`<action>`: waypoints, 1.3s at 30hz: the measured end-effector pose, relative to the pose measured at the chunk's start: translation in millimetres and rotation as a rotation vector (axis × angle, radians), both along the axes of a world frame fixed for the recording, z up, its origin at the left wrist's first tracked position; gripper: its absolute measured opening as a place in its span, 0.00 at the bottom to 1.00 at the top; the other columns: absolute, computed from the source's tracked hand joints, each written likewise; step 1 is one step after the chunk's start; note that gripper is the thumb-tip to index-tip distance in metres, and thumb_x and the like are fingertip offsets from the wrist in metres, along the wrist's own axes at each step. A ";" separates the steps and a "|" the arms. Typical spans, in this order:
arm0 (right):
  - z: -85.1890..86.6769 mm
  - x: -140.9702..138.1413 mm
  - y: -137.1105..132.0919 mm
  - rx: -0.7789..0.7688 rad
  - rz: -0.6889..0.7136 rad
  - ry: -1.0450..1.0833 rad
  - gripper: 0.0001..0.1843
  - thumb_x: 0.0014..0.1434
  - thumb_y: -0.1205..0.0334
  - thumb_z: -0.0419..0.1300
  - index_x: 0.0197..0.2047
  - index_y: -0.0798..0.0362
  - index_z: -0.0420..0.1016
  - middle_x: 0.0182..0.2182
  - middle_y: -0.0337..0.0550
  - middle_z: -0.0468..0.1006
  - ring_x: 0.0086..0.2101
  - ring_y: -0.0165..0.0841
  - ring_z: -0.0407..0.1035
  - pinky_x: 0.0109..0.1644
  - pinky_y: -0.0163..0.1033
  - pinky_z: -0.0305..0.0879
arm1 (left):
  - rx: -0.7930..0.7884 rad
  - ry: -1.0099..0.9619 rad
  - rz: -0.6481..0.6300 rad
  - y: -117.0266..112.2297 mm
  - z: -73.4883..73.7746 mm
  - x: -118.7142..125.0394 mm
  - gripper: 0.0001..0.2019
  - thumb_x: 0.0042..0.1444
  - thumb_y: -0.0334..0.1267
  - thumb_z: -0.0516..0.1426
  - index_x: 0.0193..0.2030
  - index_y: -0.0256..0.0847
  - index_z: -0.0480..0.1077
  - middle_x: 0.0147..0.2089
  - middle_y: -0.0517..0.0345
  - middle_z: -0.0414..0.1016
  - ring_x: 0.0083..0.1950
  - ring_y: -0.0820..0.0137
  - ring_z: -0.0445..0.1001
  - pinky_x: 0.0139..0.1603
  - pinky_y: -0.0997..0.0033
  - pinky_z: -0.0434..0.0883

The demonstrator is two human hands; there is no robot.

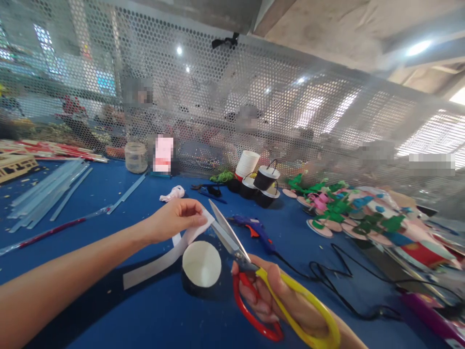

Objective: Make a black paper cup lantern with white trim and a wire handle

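Note:
My left hand [174,219] pinches the end of a long white strip [160,264] that trails back over the blue table [109,315]. My right hand [276,303] grips scissors [250,264] with one red and one yellow handle. Their blades are open around the strip's end, right beside my left fingertips. Under the strip and blades stands a black cup with a white round top [201,264].
A blue glue gun [256,230] with a black cable [334,281] lies to the right. Stacked black and white cups [261,186], a jar [135,157], clear sticks [43,194] and colourful craft pieces [348,213] ring the work spot. A perforated metal screen [218,106] closes the far side.

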State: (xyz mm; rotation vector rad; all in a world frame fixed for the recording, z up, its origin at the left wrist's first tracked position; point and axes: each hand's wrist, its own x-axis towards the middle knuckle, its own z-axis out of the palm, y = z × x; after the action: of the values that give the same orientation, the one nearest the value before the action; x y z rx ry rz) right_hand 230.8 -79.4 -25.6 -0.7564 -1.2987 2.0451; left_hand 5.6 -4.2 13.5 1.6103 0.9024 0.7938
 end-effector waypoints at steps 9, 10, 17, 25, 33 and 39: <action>-0.6 -3.1 -4.9 -0.051 -0.083 -0.087 0.26 0.49 0.38 0.51 0.36 0.54 0.62 0.17 0.29 0.58 0.12 0.16 0.41 0.11 0.22 0.40 | 0.041 -0.008 0.013 0.5 -1.6 0.3 0.07 0.44 0.37 0.56 0.24 0.36 0.64 0.23 0.66 0.65 0.27 0.78 0.64 0.32 0.75 0.62; -0.6 -3.1 -5.2 -0.052 -0.088 -0.100 0.26 0.49 0.38 0.51 0.36 0.54 0.62 0.16 0.29 0.58 0.12 0.16 0.41 0.11 0.22 0.39 | 0.045 -0.004 0.016 0.7 -2.1 0.1 0.06 0.44 0.37 0.57 0.24 0.36 0.64 0.23 0.66 0.65 0.27 0.78 0.64 0.32 0.75 0.62; 6.4 -1.7 -2.1 0.097 -0.233 -0.360 0.28 0.49 0.36 0.48 0.37 0.54 0.61 0.14 0.27 0.58 0.10 0.16 0.43 0.09 0.22 0.43 | 0.170 0.214 0.025 8.0 -2.2 -7.5 0.07 0.47 0.38 0.54 0.27 0.36 0.67 0.25 0.64 0.67 0.28 0.77 0.64 0.32 0.75 0.62; 3.6 -7.7 8.3 0.333 -0.412 -0.965 0.18 0.49 0.45 0.51 0.33 0.53 0.64 0.12 0.27 0.55 0.10 0.21 0.50 0.11 0.26 0.46 | 0.474 0.889 0.202 25.7 -14.6 -24.1 0.10 0.53 0.37 0.48 0.34 0.36 0.68 0.27 0.57 0.73 0.28 0.71 0.70 0.29 0.74 0.63; 3.2 -1.8 8.3 0.631 -0.389 -1.339 0.16 0.48 0.54 0.57 0.38 0.54 0.70 0.23 0.42 0.75 0.25 0.35 0.69 0.28 0.34 0.58 | 0.640 1.114 0.373 32.5 3.6 -36.7 0.14 0.55 0.33 0.44 0.35 0.33 0.69 0.38 0.43 0.73 0.41 0.60 0.69 0.39 0.64 0.62; 12.7 -2.9 -0.4 0.683 -0.165 -1.585 0.18 0.48 0.69 0.53 0.44 0.56 0.69 0.33 0.51 0.77 0.35 0.41 0.72 0.32 0.36 0.58 | 0.527 0.947 0.083 -0.9 45.3 -31.0 0.11 0.53 0.37 0.48 0.29 0.39 0.70 0.29 0.59 0.73 0.30 0.71 0.68 0.30 0.76 0.61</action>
State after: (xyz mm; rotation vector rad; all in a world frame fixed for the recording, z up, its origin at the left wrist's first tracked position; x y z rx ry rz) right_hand 228.0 -79.8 -12.9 -2.1036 -2.3154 0.4146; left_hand -25.4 -5.1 58.8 2.5006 1.5001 0.2862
